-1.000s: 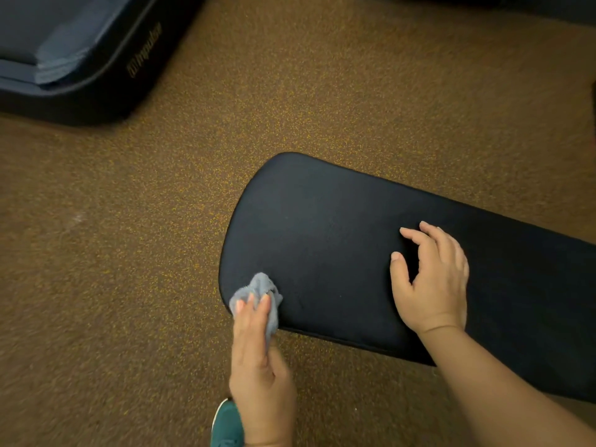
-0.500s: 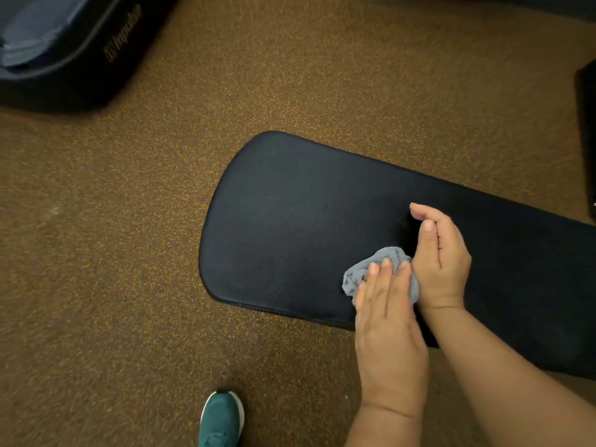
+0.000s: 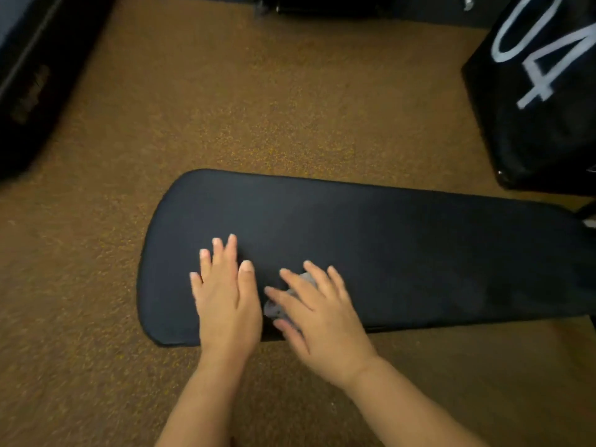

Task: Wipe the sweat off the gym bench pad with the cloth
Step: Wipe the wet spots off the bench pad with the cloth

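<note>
The black gym bench pad [image 3: 403, 253] lies across the head view, its rounded end at the left. My left hand [image 3: 225, 301] rests flat on the pad near that end, fingers apart, with nothing in it. Just to its right, my right hand [image 3: 322, 321] presses down on the crumpled grey cloth [image 3: 276, 310] near the pad's front edge. Most of the cloth is hidden under the right fingers; only small parts show between them.
Brown speckled flooring [image 3: 225, 108] surrounds the pad. A black box with white "04" lettering [image 3: 545, 91] stands at the upper right, close to the pad's far edge. Dark equipment with gold lettering [image 3: 35, 91] fills the upper left.
The cloth went from my left hand to my right hand. The left hand swept right with it from the pad's rounded end, then let go and now lies flat beside it.
</note>
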Available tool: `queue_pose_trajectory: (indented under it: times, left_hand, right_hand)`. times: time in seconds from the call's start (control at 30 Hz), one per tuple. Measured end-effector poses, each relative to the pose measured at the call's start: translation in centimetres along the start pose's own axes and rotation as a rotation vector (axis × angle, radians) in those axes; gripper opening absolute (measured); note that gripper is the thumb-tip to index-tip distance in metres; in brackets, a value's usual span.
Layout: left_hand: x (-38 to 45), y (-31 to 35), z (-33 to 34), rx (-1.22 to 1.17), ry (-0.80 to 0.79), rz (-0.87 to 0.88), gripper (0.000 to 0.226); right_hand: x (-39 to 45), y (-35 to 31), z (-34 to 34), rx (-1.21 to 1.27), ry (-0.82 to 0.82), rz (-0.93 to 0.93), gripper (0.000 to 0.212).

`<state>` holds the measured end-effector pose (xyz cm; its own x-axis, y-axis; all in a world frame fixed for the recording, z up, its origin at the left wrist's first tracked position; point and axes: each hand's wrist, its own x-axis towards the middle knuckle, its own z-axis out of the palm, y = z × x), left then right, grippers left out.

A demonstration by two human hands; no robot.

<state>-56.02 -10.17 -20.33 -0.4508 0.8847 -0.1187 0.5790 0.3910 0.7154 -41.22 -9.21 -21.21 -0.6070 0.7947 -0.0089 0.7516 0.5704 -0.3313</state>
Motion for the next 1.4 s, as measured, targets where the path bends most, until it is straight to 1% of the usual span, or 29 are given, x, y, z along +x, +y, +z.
queue_pose_trajectory:
  times: [0.07,0.1,0.17,0.23,0.33,0.47,0.53,0.6,0.67,0.73,0.77,0.8,0.87,0.93,1.0,1.07,1.17,1.23,1.27,1.33,1.4]
  left_hand:
    - [0.3,1.2,1.7,0.159,-0.030,0.047,0.071]
    - [0.2,2.0,2.7,0.223,-0.051,0.077,0.071]
    - [-0.2,3.8,4.9,0.291,-0.087,0.136,0.071]
    - [-0.8,5.9,7.3,0.312,-0.136,0.197,0.072]
    - [-1.6,9.2,11.0,0.330,-0.213,0.295,0.073]
    - [-2.7,13.2,15.9,0.375,-0.291,0.374,0.059]
    - [-3.3,14.0,17.6,0.489,-0.250,0.390,0.060]
    - [-3.8,14.0,18.3,0.590,-0.190,0.403,0.063]
    - [-3.8,13.8,18.7,0.616,-0.173,0.399,0.065]
    - [-3.8,13.7,18.8,0.629,-0.188,0.393,0.066]
    - [-3.8,13.8,18.8,0.635,-0.192,0.393,0.065]
    - [-3.7,13.9,18.8,0.642,-0.193,0.391,0.065]
    - [-3.7,14.0,18.8,0.658,-0.197,0.375,0.065]
    - [-3.7,14.0,18.9,0.674,-0.200,0.364,0.065]
    - [-3.6,14.1,19.0,0.692,-0.209,0.353,0.065]
    - [-3.6,14.2,19.1,0.701,-0.211,0.344,0.066]
    - [-3.5,14.0,19.2,0.712,-0.204,0.353,0.066]
    - [-3.5,14.0,19.2,0.707,-0.202,0.362,0.067]
    - [-3.5,14.0,19.2,0.702,-0.200,0.363,0.067]
    - [-3.5,13.9,19.2,0.698,-0.190,0.362,0.066]
    - [-3.5,13.9,19.3,0.683,-0.177,0.354,0.067]
  right_hand:
    - [-0.5,2.1,-0.2,0.052,0.056,-0.085,0.033]
    - [-1.0,3.3,-0.4,0.058,0.082,-0.116,0.032]
    - [-2.5,6.2,-0.9,0.039,0.116,-0.108,0.038]
    - [-4.1,9.3,-1.6,0.034,0.160,-0.035,0.042]
    - [-6.1,13.4,-2.8,0.042,0.228,0.105,0.040]
    - [-7.7,18.2,-4.5,0.033,0.254,0.291,0.038]
    - [-8.6,20.9,-5.5,0.033,0.304,0.391,0.039]
    - [-9.3,22.8,-6.1,0.002,0.318,0.474,0.037]
    - [-9.1,23.0,-6.3,-0.024,0.339,0.557,0.038]
    - [-8.9,21.6,-6.0,0.047,0.359,0.645,0.046]
    - [-8.9,20.7,-6.0,0.115,0.362,0.647,0.054]
    - [-9.2,19.8,-6.1,0.178,0.355,0.608,0.060]
    - [-10.4,19.6,-6.1,0.227,0.299,0.496,0.060]
    - [-11.9,21.7,-6.4,0.178,0.222,0.402,0.051]
    - [-13.3,24.4,-7.1,0.104,0.170,0.310,0.048]
    - [-14.7,27.2,-8.1,0.057,0.205,0.290,0.050]
    - [-17.6,30.9,-10.1,-0.013,0.314,0.426,0.055]
    - [-18.7,32.3,-10.8,-0.046,0.338,0.527,0.061]
    - [-18.7,32.5,-10.9,-0.058,0.358,0.571,0.061]
    - [-17.7,32.0,-10.6,-0.032,0.460,0.704,0.056]
    - [-15.6,30.8,-10.3,0.059,0.602,0.905,0.052]
